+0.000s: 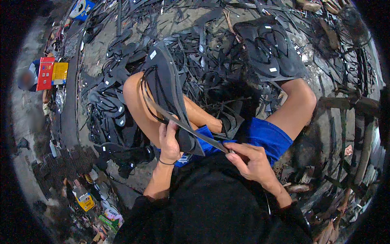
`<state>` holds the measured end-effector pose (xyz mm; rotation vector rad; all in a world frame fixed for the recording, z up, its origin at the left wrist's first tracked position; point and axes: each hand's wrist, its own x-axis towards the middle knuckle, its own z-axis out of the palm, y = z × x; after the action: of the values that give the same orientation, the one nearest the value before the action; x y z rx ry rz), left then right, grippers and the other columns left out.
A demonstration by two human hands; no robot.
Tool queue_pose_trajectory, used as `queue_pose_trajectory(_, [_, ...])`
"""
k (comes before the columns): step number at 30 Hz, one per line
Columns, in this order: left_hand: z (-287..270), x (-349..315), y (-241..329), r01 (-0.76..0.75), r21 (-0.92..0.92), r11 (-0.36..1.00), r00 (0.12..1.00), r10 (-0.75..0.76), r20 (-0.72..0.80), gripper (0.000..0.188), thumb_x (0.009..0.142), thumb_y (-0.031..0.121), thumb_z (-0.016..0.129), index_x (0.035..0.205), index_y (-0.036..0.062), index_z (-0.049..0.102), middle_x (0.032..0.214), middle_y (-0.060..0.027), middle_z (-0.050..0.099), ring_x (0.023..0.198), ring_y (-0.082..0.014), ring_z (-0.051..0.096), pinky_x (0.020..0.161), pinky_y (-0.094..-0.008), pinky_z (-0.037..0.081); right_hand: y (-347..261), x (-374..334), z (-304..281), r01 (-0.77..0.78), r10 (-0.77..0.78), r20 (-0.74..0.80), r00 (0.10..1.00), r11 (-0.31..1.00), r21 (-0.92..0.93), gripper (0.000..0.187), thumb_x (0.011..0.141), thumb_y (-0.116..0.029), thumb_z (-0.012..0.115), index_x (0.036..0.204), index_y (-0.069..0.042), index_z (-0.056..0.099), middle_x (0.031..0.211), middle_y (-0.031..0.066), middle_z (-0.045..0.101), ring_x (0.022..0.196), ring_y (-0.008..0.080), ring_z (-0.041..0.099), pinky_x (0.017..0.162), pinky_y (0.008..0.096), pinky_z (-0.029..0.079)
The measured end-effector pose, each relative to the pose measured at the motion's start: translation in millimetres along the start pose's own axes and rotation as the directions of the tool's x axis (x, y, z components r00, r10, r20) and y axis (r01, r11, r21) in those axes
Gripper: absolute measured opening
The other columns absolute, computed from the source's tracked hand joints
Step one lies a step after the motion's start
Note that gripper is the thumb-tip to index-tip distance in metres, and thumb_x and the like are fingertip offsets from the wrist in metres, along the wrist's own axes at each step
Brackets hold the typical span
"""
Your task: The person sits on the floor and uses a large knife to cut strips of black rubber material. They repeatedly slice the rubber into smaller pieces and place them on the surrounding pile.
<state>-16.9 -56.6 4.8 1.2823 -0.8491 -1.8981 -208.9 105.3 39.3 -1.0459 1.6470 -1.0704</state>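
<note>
Black offcuts [187, 51] litter a grey floor [327, 134]. At far left, a red packet [45, 73] sits beside a yellow packet [60, 73], with a blue container [82, 10] near the top edge. A yellow box [83, 199] and a green-and-white carton [110, 218] lie among debris at lower left; a pinkish scrap [348, 150] rests at right.

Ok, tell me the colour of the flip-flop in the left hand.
The flip-flop is dark grey, nearly black; the head view shows it best.
</note>
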Motion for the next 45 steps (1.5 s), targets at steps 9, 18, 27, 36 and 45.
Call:
queue_pose_trajectory(9, [15.6,-7.1,15.9,0.087,-0.159,0.983,0.984,-0.06,0.167,0.024,0.102,0.027,0.056,0.108,0.0037,0.058,0.087,-0.0035,0.063,0.074,-0.0139,0.065,0.07,-0.0293,0.056,7.0,52.4,40.7,0.212,-0.251,-0.201,0.947,0.957,-0.2,0.033,0.088,-0.011,0.073,0.121,-0.005,0.068,0.084,0.015,0.068,0.064,0.0225,0.066,0.056,0.0313,0.051])
queue_pose_trajectory(18, [25.8,-13.9,16.0,0.081,-0.054,0.995,0.989,-0.073,0.132,0.032,0.1,0.038,0.055,0.11,0.0075,0.057,0.09,-0.0036,0.059,0.074,-0.0145,0.06,0.063,-0.0277,0.051,-17.6,158.5,50.0,0.219,-0.321,-0.454,0.831,0.939,-0.265,0.028,0.093,-0.023,0.067,0.118,-0.01,0.07,0.085,0.0141,0.069,0.069,0.0289,0.068,0.063,0.0372,0.054])
queue_pose_trajectory(27, [-26.0,-29.0,-44.1,-0.302,0.379,0.875,0.864,0.083,0.497,0.041,0.094,0.018,0.069,0.126,-0.0007,0.052,0.12,-0.0058,0.061,0.109,-0.017,0.057,0.092,-0.0337,0.049,-17.9,115.7,4.4,-0.008,0.012,-0.04,0.999,0.995,0.103,0.04,0.088,-0.038,0.076,0.098,0.0,0.068,0.074,0.0027,0.065,0.069,0.0114,0.057,0.064,0.033,0.051])
queue_pose_trajectory(36, [28.1,38.1,103.2,-0.398,0.193,0.897,0.917,0.394,0.061,0.034,0.092,0.023,0.072,0.117,0.0036,0.06,0.106,-0.0042,0.065,0.103,-0.0165,0.06,0.092,-0.0316,0.049,-26.7,56.3,6.1,0.264,-0.25,-0.409,0.878,0.964,-0.024,0.031,0.094,-0.013,0.062,0.124,-0.004,0.064,0.097,0.0149,0.069,0.084,0.0233,0.067,0.077,0.0359,0.053])
queue_pose_trajectory(45, [16.9,-1.5,127.9,-0.1,0.025,0.995,0.995,0.1,0.006,0.033,0.1,0.02,0.06,0.13,0.0059,0.054,0.118,-0.0051,0.064,0.108,-0.016,0.064,0.093,-0.0336,0.054,5.5,-29.8,22.3,0.144,-0.144,-0.092,0.985,0.989,-0.007,0.034,0.086,-0.011,0.073,0.118,-0.004,0.067,0.088,0.0124,0.068,0.067,0.0229,0.064,0.061,0.0336,0.052])
